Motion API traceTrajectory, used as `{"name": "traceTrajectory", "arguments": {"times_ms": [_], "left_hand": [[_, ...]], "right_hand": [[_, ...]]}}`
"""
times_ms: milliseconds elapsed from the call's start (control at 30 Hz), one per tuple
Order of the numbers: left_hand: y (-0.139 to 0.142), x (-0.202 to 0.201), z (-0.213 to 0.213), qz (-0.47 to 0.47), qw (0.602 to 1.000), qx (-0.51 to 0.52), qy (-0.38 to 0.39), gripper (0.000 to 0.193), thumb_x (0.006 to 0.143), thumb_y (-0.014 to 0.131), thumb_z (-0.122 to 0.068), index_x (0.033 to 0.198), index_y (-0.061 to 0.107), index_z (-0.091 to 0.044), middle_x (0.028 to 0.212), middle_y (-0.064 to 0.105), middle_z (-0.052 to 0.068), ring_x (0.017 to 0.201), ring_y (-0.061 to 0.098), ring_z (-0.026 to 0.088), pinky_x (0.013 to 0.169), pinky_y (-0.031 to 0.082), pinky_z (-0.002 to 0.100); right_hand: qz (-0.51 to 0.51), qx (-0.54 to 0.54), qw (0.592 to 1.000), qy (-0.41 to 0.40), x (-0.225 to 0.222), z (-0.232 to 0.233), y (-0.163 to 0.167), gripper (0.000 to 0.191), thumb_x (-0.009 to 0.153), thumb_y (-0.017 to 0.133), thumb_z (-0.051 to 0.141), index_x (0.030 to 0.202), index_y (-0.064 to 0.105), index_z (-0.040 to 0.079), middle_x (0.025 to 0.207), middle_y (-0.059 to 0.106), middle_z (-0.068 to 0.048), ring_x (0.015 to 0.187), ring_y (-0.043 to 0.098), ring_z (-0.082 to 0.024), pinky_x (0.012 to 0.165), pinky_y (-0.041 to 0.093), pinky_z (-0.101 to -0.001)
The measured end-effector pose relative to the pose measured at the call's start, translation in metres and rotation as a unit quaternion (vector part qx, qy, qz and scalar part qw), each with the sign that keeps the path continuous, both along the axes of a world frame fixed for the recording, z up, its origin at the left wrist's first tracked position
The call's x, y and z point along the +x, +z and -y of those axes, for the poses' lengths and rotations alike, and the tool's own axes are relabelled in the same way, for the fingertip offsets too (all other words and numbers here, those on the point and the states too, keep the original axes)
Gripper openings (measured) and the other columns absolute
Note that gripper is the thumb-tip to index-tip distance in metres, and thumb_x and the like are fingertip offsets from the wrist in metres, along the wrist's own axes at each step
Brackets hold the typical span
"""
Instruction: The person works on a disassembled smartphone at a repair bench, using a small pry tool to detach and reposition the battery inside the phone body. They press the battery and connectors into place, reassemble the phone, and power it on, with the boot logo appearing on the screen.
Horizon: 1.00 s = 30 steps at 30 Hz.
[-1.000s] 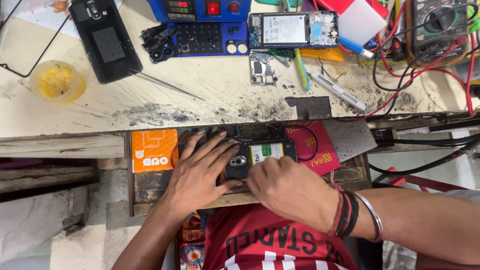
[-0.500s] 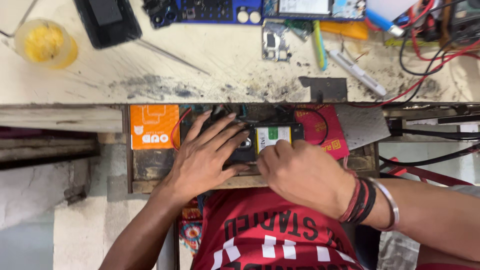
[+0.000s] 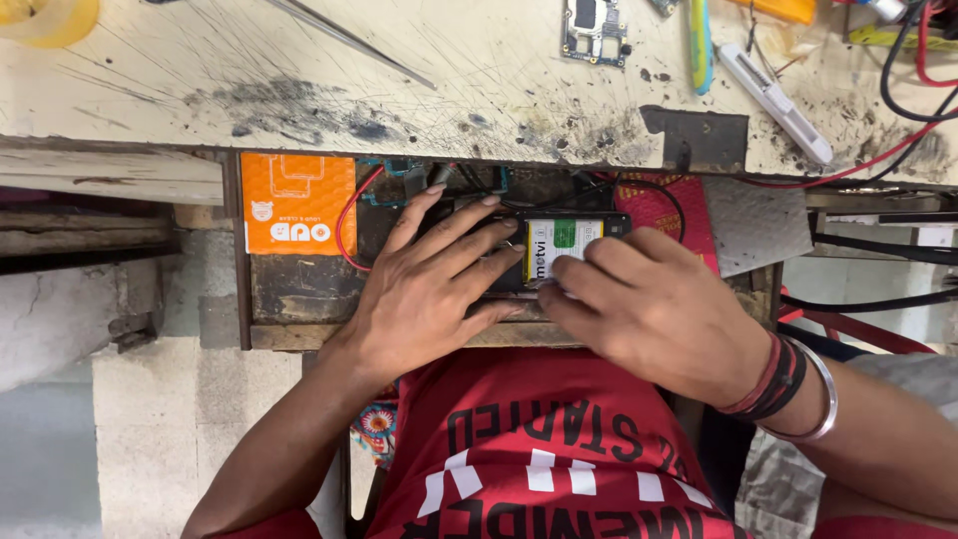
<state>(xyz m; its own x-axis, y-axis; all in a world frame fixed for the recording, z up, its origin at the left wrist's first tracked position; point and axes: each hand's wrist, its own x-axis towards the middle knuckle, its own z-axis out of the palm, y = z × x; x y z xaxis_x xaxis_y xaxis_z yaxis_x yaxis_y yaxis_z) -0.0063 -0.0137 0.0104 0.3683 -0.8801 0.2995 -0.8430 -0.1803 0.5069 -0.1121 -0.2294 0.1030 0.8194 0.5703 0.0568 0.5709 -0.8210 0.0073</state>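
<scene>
Head view: both hands crowd a narrow drawer (image 3: 299,299) under the workbench edge (image 3: 399,145). Left hand (image 3: 424,289) lies spread across a phone (image 3: 559,250); right hand (image 3: 654,309), fingers curled, presses its end.

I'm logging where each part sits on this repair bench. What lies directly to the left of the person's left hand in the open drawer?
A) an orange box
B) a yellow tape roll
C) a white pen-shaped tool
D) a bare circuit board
A: the orange box lies in the drawer, just left of the left hand, which rests on the opened phone.

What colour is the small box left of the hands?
Orange box with white markings, seen in the head view.
</scene>
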Motion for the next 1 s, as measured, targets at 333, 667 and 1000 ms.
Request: {"name": "traceTrajectory", "arguments": {"times_ms": [333, 667, 1000], "left_hand": [[-0.008, -0.003, -0.001, 0.0, 0.999, -0.054, 0.008, 0.021, 0.087, 0.082, -0.028, 0.1, 0.079, -0.011, 0.124, 0.072, 0.004, 0.136, 0.057, 0.023, 0.121, 0.031, 0.053], [-0.012, -0.001, -0.003, 0.025, 0.994, -0.078, 0.074, 0.008, 0.093, 0.079, -0.016, 0.1, 0.079, -0.012, 0.119, 0.075, 0.003, 0.131, 0.062, 0.022, 0.119, 0.034, 0.051], [-0.008, 0.001, -0.004, 0.026, 0.984, -0.076, 0.161, 0.011, 0.094, 0.077, -0.013, 0.105, 0.08, -0.011, 0.119, 0.075, 0.006, 0.128, 0.064, 0.026, 0.118, 0.035, 0.051]], "right_hand": [[-0.066, 0.176, 0.971, -0.148, -0.013, 0.011, -0.019, 0.04, 0.072, 0.071, 0.002, 0.111, 0.074, 0.011, 0.104, 0.067, -0.006, 0.086, 0.06, -0.028, 0.076, 0.052, -0.0392], [-0.025, 0.192, 0.954, -0.229, -0.014, 0.003, -0.019, 0.019, 0.086, 0.077, 0.013, 0.105, 0.076, 0.012, 0.095, 0.07, -0.004, 0.082, 0.063, -0.026, 0.072, 0.052, -0.0384], [-0.012, 0.089, 0.964, -0.252, -0.009, -0.002, -0.009, 0.026, 0.083, 0.077, 0.014, 0.108, 0.079, 0.017, 0.089, 0.069, -0.001, 0.076, 0.062, -0.023, 0.063, 0.051, -0.0374]]}}
